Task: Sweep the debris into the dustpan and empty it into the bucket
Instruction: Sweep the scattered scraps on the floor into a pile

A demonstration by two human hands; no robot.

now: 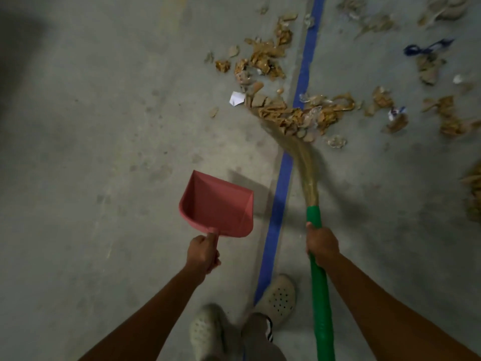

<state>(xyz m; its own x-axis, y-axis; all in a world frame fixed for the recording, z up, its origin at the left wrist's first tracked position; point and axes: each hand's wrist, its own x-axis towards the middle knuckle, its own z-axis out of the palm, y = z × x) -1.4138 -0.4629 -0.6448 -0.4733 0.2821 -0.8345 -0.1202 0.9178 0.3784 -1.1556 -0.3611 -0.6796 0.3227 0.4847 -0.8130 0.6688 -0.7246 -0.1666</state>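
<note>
1. Debris [291, 115] lies on the floor [104, 126], spread over its far right part on both sides of the blue line [281, 204]. The thickest heap sits astride that line.
2. Stuff of this kind, which looks like torn brown paper, crumpled clear film and a white scrap [237, 99], should be light, soft and springy. It is likely to skitter or flutter under a hard stroke, so short, low strokes seem wise.
3. Bristles of the broom [307, 165] are pale and soft. They bend against the near side of the heap and are blurred at the tips. Its green handle looks stiff and smooth.
4. Fingers of the right hand [321, 242] are clenched round that handle, close to where the bristles begin. So low a hold should give fine control.
5. Plastic, pink and rigid, makes up the dustpan [218, 207], which looks light and holds nothing. It is left of the blue line, well apart from the heap, with its mouth turned away from the person. Its offset shadow suggests it is raised off the floor.
6. Fingers of the left hand [203, 252] are wrapped round the pan's short handle, one digit laid along it toward the pan. That is the sensible place to hold it.
7. Scraps this light could slide off the open lip, so a loaded pan wants carrying level. No bucket is in view.
</note>
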